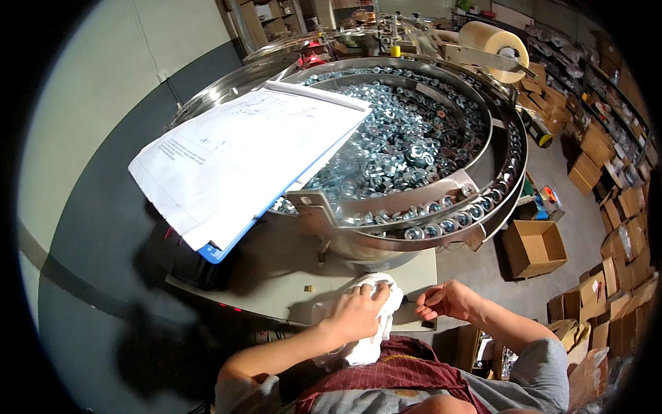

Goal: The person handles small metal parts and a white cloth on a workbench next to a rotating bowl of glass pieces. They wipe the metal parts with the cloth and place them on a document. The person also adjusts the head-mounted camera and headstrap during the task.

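Near the front edge of the table, my left hand (pixel 354 314) is closed over a crumpled white bundle (pixel 376 338); whether it is cloth or plastic I cannot tell. My right hand (pixel 447 301) hovers just right of it with curled fingers pinched together. A small dark piece shows at its fingertips, too small to name. Beyond both hands stands a round metal feeder bowl (pixel 400 245), its middle filled with a heap of shiny metal washer-like parts (pixel 407 141). More of these parts line its outer track.
A blue clipboard (pixel 215 254) with white written sheets (pixel 227 152) leans over the bowl's left side. A small tan block (pixel 309 288) lies on the table (pixel 276 303). Right of it, an open cardboard box (pixel 534 248) stands on the floor. A roll of film (pixel 491 48) sits behind the bowl.
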`<state>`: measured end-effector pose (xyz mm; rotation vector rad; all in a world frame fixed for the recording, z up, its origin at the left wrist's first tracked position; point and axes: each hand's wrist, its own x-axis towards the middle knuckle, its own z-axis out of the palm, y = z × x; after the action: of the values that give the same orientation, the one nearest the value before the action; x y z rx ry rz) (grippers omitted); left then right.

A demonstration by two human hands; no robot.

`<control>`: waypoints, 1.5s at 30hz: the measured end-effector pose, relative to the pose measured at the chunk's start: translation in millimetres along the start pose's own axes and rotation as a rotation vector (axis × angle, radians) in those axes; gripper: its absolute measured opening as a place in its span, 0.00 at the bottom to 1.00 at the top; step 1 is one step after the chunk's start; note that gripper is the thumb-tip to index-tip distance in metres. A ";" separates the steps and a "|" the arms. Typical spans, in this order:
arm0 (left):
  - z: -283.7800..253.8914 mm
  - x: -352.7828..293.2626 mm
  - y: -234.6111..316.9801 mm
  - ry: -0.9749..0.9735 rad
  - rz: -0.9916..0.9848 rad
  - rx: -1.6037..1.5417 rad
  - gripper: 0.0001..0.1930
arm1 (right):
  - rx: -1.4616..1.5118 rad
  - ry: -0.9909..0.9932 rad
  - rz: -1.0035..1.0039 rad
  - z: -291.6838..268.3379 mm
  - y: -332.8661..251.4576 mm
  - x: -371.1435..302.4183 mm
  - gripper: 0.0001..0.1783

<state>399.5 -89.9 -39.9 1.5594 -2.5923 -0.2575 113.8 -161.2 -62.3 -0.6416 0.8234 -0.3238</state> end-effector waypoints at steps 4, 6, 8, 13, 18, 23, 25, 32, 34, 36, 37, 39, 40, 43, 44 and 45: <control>1.5 0.8 -2.2 -0.017 0.000 -0.033 0.38 | -0.300 0.038 -0.166 9.3 -2.5 -5.9 0.09; -1.5 -0.4 -1.2 -0.018 -0.024 -0.065 0.39 | -0.474 0.021 -0.317 10.3 1.8 -5.7 0.09; -3.3 -1.5 -0.8 0.015 -0.028 -0.056 0.39 | -0.938 0.073 -0.588 14.8 1.3 -11.9 0.12; -5.3 -3.6 5.4 0.026 -0.070 -0.023 0.39 | -1.580 0.219 -0.985 20.6 1.5 -18.0 0.14; -17.9 -1.9 12.3 -0.146 -0.192 -0.093 0.42 | -1.755 0.351 -1.323 10.6 7.8 -12.4 0.16; -13.1 -1.8 14.0 -0.130 -0.227 -0.052 0.42 | -1.581 0.524 -1.233 11.3 21.8 -8.1 0.15; -12.1 -0.1 15.1 -0.112 -0.231 -0.050 0.41 | -1.254 0.521 -1.092 17.8 25.6 -6.4 0.10; -5.5 -4.9 17.8 -0.050 -0.252 -0.042 0.42 | -0.548 0.524 -0.825 33.7 37.6 5.8 0.12; -5.4 -5.0 18.3 -0.020 -0.240 -0.040 0.42 | -0.550 0.584 -0.873 34.6 40.6 12.1 0.12; -3.7 -6.2 19.4 -0.006 -0.233 -0.027 0.42 | -0.575 0.651 -0.912 35.6 46.6 16.4 0.11; -4.2 -4.9 18.8 0.001 -0.227 -0.020 0.42 | -0.556 0.671 -0.914 36.6 45.0 19.4 0.09; 2.7 -7.9 16.0 0.020 -0.227 -0.002 0.43 | -0.623 0.685 -0.886 43.8 40.5 18.9 0.09; 4.0 -9.1 14.4 0.037 -0.224 0.007 0.43 | -0.656 0.693 -0.867 46.8 37.2 19.2 0.09; 24.1 -8.0 1.6 0.128 -0.147 0.039 0.43 | -0.482 0.636 -0.945 35.4 48.0 37.5 0.07; 21.8 -5.8 4.8 0.141 -0.158 0.009 0.43 | -0.395 0.600 -0.958 28.1 52.4 41.6 0.09; 19.6 -7.9 6.6 0.152 -0.185 -0.015 0.43 | -0.317 0.564 -0.945 34.1 50.4 36.1 0.12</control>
<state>394.0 -78.1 -57.9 1.7422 -2.3311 -0.1654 164.4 -127.1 -98.1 -1.2545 1.0739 -1.2924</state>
